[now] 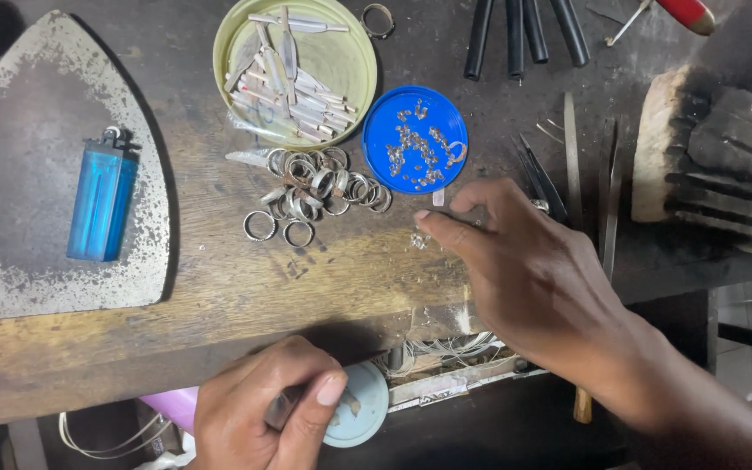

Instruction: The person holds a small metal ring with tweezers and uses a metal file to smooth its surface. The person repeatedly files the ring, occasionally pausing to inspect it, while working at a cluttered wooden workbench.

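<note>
My left hand (258, 407) is at the bench's near edge, fingers pinched around a small metal piece, right beside a pale round lid (360, 407). My right hand (524, 270) reaches over the wooden bench, its forefinger and thumb close together just above a few tiny stones (418, 239) on the wood; whether it holds anything I cannot tell. Just beyond its fingertips sit a blue lid (398, 111) with several small stones in it and a heap of silver rings (315, 190).
A pale green lid (350, 48) holds several metal strips. On a worn iron plate (36, 252) at the left lies a blue lighter (99, 202). Dark tool handles (524, 35), tweezers (540, 178), thin files (609, 209) and a charred block (724, 165) are on the right.
</note>
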